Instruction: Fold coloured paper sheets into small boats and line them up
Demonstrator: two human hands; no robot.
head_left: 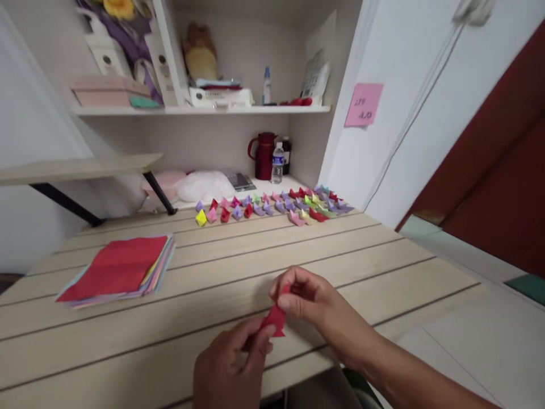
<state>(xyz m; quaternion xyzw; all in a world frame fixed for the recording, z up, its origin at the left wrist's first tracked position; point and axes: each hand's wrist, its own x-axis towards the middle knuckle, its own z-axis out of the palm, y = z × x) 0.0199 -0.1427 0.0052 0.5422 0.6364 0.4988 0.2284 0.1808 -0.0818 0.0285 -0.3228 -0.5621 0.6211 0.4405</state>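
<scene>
A small piece of folded red paper (pixel 276 319) is held between my two hands above the front part of the table. My left hand (pixel 232 360) pinches its lower left end between thumb and fingers. Thumb and fingertips of my right hand (pixel 304 295) grip the upper end, which sticks up in a narrow point. Part of the paper is hidden by my fingers. To the left lies a stack of coloured paper sheets (pixel 119 264), a red one on top.
Rows of small folded paper boats (pixel 237 212) in many colours stand along the table's back edge. Behind them are a dark red jug (pixel 264 156) and a water bottle (pixel 277 163). A raised wooden shelf (pixel 76 167) on black legs stands at the left. The table (pixel 204 272) has dark grooves.
</scene>
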